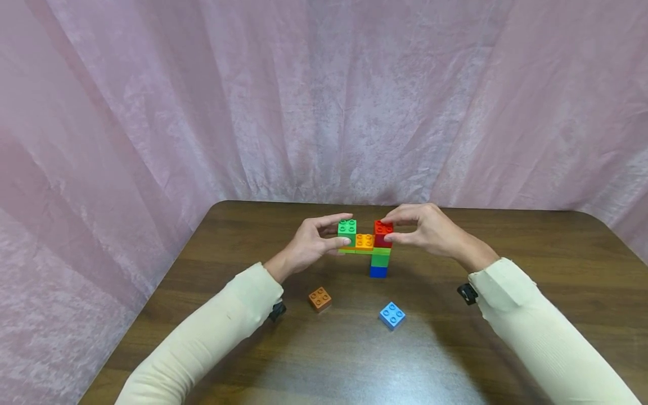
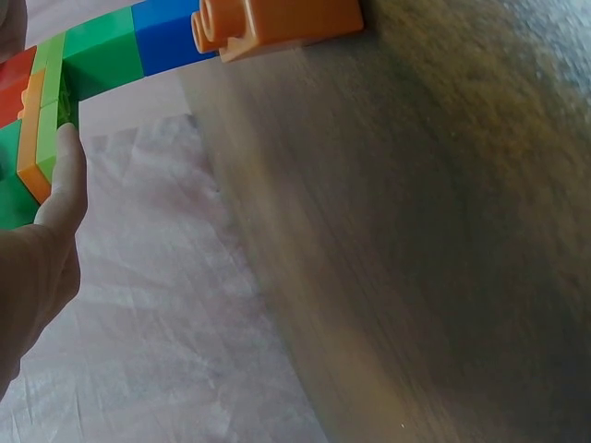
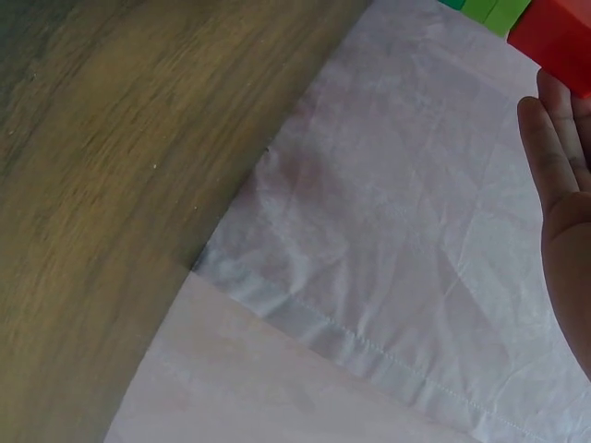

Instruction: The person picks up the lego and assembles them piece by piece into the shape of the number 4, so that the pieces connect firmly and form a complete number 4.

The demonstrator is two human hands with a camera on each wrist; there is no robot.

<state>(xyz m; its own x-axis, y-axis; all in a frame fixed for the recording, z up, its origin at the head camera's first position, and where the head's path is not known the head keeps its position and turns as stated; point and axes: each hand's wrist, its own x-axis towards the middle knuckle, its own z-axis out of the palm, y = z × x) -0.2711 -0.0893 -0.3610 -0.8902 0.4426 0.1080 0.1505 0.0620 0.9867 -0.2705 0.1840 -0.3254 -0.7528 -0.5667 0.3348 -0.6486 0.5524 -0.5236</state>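
A structure of bricks stands upright on the table: a blue brick (image 1: 378, 272) at its foot, a green brick (image 1: 380, 260) on that, then a light green layer reaching out to the left. On this layer lies an orange brick (image 1: 364, 242), with a red brick (image 1: 383, 227) at the right end and a green brick (image 1: 347, 226) at the left end. My left hand (image 1: 311, 244) grips the left green brick between thumb and fingers; in the left wrist view one finger (image 2: 69, 175) touches the light green underside. My right hand (image 1: 430, 230) pinches the red brick.
Nearer to me on the wooden table (image 1: 253, 337) lie a loose brown-orange brick (image 1: 320, 298) and a light blue brick (image 1: 392, 315), both apart from the structure. A pink curtain (image 1: 329, 101) hangs behind the table's far edge.
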